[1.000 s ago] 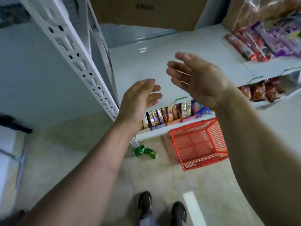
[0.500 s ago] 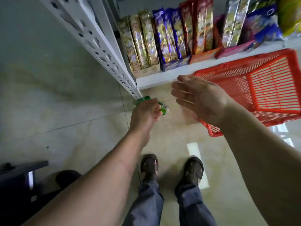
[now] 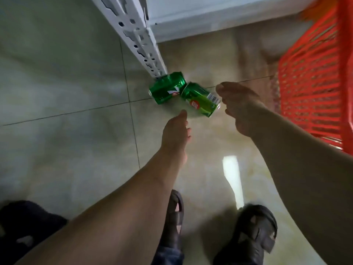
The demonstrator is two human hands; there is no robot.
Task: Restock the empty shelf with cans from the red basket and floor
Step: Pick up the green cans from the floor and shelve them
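Two green cans lie on their sides on the tiled floor at the foot of the white shelf post (image 3: 137, 39). The left can (image 3: 167, 87) rests against the post; the right can (image 3: 202, 100) touches it end to end. My left hand (image 3: 176, 132) reaches down just below the right can, fingers apart, fingertips close to it. My right hand (image 3: 238, 108) hovers open beside the right can's barcode end, holding nothing. The red basket (image 3: 313, 92) stands at the right edge; its inside is not visible.
The white bottom shelf board (image 3: 210, 20) runs across the top. My two feet in dark sandals (image 3: 254, 232) stand at the bottom of the view. A dark object (image 3: 23, 226) sits at the lower left on the floor.
The view dropped closer to the floor. My left hand, which covered the cans half a second ago, now sits just below them. My right hand moved down beside the right can.
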